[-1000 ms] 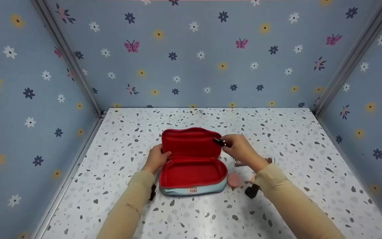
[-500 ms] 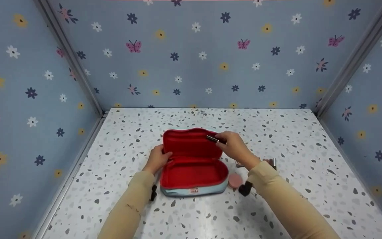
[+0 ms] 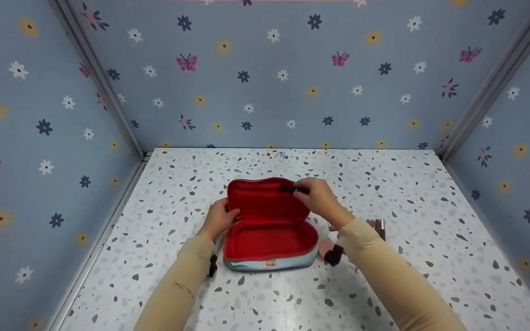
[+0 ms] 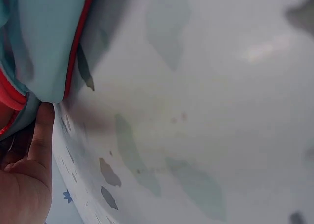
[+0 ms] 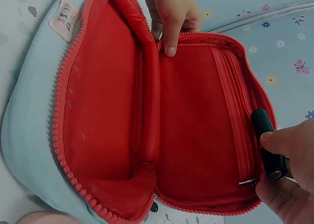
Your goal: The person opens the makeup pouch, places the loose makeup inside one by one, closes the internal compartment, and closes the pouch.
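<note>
A light blue cosmetic bag [image 3: 269, 264] with a red lining lies unzipped on the table, its lid [image 3: 265, 204] standing up at the back. My left hand [image 3: 217, 219] grips the lid's left edge near the hinge; the thumb lies inside, and fingers go behind it in the right wrist view. In my right hand [image 3: 321, 198] is a black lipstick tube [image 5: 269, 144], pinched between thumb and fingers in front of the lid's upper right part. A zipped pocket [image 5: 196, 126] lines the lid, its metal zipper pull [image 5: 248, 183] near the right hand. The bag's bottom compartment holds nothing visible.
A pink round case [image 3: 325, 246] sits right of the bag, partly covered by the right wrist camera. Farther right are a silver-capped tube [image 3: 383, 225] and other small cosmetics partly behind the forearm. Patterned walls enclose the speckled table [image 3: 191, 170].
My right hand has moved a little left along the lid with the lipstick tube, which now points more level. The left hand keeps its grip on the lid.
</note>
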### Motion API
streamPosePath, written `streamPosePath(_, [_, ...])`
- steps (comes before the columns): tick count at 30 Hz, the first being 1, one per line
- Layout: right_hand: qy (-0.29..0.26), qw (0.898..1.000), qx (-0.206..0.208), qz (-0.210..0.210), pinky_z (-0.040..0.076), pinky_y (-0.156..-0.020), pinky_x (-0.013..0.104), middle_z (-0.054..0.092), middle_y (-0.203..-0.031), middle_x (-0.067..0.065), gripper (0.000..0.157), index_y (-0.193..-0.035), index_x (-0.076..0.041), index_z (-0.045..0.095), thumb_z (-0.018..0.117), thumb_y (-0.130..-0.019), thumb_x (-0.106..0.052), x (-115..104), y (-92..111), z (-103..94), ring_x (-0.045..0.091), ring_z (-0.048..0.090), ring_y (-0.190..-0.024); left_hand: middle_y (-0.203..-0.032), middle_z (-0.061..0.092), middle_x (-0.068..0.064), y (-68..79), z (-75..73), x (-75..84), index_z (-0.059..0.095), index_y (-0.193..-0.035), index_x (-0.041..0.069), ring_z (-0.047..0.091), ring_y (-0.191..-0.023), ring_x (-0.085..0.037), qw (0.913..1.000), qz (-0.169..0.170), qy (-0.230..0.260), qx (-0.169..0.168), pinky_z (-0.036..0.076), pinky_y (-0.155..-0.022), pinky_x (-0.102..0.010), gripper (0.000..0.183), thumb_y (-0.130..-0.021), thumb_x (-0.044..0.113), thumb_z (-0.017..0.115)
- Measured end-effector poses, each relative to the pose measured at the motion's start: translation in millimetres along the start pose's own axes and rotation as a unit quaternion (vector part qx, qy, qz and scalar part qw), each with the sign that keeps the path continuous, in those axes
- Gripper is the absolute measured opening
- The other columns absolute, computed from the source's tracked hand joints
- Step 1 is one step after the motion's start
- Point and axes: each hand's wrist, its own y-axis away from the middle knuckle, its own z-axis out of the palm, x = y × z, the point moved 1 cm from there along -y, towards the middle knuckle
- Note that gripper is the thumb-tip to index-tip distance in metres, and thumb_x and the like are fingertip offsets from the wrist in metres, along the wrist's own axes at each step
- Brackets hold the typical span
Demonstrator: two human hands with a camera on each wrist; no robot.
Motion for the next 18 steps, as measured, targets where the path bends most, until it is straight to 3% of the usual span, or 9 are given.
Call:
streamPosePath(9, [0.001, 1.0, 0.012, -0.004, 0.061, -0.102, 0.051, 0.077, -0.125, 0.022, 0.026, -0.126, 0.003, 0.076, 0.071, -0.105, -0.01, -1, -5, 8.1, 0.036, 0.074, -0.118, -0.114, 0.077, -0.023, -0.6, 3.1, 0.2, 0.069, -0.129, -0.008, 0.073, -0.105, -0.03, 0.9996, 0.012, -0.006, 0.025, 0.06, -0.1, -0.046, 0.028, -0.103, 0.003, 0.066])
streamPosePath(18, [0.0, 1.0, 0.028, -0.013, 0.058, -0.107, 0.051, 0.078, -0.123, 0.022, 0.022, -0.122, 0.003, 0.077, 0.07, -0.105, -0.01, -7, -14, 10.8, 0.039, 0.072, -0.121, -0.111, 0.077, -0.019, -0.5, 3.8, -0.8, 0.071, -0.128, -0.004, 0.072, -0.103, -0.027, 0.9992, 0.02, -0.005, 0.034, 0.06, -0.1, -0.046, 0.026, -0.105, 0.006, 0.066])
